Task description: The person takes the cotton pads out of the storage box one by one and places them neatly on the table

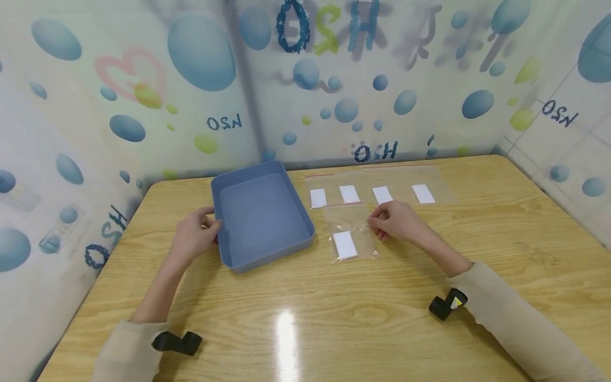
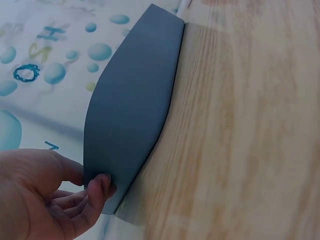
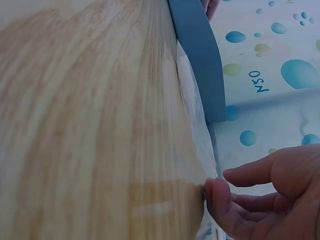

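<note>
A shallow blue-grey tray (image 1: 262,212) lies turned slightly on the wooden table. My left hand (image 1: 194,233) grips its left wall, with fingertips on the outer face in the left wrist view and the thumb at the rim. Right of the tray lies a clear zip bag (image 1: 365,244) with a white rectangular piece (image 1: 345,244) in it. My right hand (image 1: 395,220) pinches this bag at its right edge, thumb and finger close together. In the right wrist view the fingertips (image 3: 218,197) are low at the table surface.
Along the back edge of the table (image 1: 229,318) lie several more clear zip bags (image 1: 398,183) in an overlapping row, each with a white rectangle (image 1: 423,193). Behind them rises a wall (image 1: 305,127) covered with bubble-patterned sheeting.
</note>
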The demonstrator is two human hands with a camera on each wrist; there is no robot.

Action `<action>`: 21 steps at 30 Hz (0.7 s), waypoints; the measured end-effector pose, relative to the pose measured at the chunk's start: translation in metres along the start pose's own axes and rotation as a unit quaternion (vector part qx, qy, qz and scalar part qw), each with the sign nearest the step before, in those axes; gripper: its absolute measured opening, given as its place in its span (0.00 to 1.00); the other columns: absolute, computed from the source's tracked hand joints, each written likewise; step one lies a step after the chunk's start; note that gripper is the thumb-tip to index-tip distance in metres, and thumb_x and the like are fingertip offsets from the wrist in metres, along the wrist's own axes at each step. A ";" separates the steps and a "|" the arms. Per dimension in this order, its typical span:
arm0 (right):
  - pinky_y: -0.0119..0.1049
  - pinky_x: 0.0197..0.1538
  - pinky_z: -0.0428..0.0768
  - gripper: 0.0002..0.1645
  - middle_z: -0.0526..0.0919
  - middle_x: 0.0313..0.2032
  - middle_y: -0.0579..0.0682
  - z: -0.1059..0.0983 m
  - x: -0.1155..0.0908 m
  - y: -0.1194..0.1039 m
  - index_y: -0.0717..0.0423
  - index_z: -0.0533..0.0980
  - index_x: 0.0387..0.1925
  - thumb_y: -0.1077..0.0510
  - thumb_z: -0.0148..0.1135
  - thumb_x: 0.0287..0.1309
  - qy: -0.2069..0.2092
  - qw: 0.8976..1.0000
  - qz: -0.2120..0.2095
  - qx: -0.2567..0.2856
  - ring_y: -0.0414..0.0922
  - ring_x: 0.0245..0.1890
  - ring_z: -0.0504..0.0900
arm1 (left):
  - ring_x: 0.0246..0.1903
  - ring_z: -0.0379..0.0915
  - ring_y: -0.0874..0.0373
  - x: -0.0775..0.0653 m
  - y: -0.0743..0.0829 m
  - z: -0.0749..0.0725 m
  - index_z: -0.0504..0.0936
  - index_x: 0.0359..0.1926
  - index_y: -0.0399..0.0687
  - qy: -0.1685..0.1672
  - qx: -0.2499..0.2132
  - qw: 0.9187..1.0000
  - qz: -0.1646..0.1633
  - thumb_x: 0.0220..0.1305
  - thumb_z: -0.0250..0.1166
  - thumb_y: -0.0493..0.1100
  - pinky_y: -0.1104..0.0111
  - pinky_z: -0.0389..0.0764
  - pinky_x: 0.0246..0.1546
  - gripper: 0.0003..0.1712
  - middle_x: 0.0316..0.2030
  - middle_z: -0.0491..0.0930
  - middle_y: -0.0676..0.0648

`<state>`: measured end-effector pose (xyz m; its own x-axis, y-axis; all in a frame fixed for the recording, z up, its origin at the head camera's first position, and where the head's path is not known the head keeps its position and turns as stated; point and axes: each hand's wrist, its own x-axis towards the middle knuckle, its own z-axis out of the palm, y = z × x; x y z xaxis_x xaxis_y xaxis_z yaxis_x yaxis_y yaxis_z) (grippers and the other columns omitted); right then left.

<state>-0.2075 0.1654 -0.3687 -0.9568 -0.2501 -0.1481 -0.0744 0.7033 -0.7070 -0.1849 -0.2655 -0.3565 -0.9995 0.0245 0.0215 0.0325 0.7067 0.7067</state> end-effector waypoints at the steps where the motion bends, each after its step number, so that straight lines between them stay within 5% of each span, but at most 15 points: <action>1: 0.35 0.29 0.84 0.13 0.84 0.26 0.53 0.000 -0.001 0.000 0.70 0.80 0.44 0.60 0.60 0.70 0.000 1.000 -0.001 -0.002 0.42 0.23 0.82 | 0.28 0.84 0.50 0.000 0.000 0.000 0.63 0.68 0.21 -0.001 -0.001 1.000 -0.002 0.73 0.56 0.36 0.65 0.86 0.29 0.29 0.36 0.82 0.32; 13: 0.35 0.31 0.84 0.14 0.84 0.28 0.55 -0.005 -0.001 -0.004 0.72 0.79 0.46 0.60 0.58 0.71 -0.002 1.000 0.008 -0.004 0.42 0.24 0.82 | 0.29 0.84 0.54 -0.002 -0.004 -0.003 0.63 0.70 0.25 0.022 -0.047 0.998 -0.037 0.76 0.53 0.42 0.64 0.87 0.33 0.30 0.51 0.76 0.25; 21: 0.35 0.32 0.83 0.15 0.84 0.28 0.55 -0.012 -0.002 -0.005 0.72 0.79 0.46 0.60 0.58 0.71 0.003 1.000 0.000 -0.006 0.43 0.25 0.81 | 0.34 0.84 0.46 -0.007 -0.003 -0.007 0.64 0.70 0.28 0.050 -0.044 0.997 -0.029 0.77 0.50 0.44 0.69 0.84 0.32 0.29 0.51 0.75 0.29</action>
<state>-0.2084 0.1703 -0.3571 -0.9584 -0.2462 -0.1443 -0.0777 0.7117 -0.6982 -0.1782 -0.2727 -0.3534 -0.9950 -0.0882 0.0464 -0.0209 0.6402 0.7679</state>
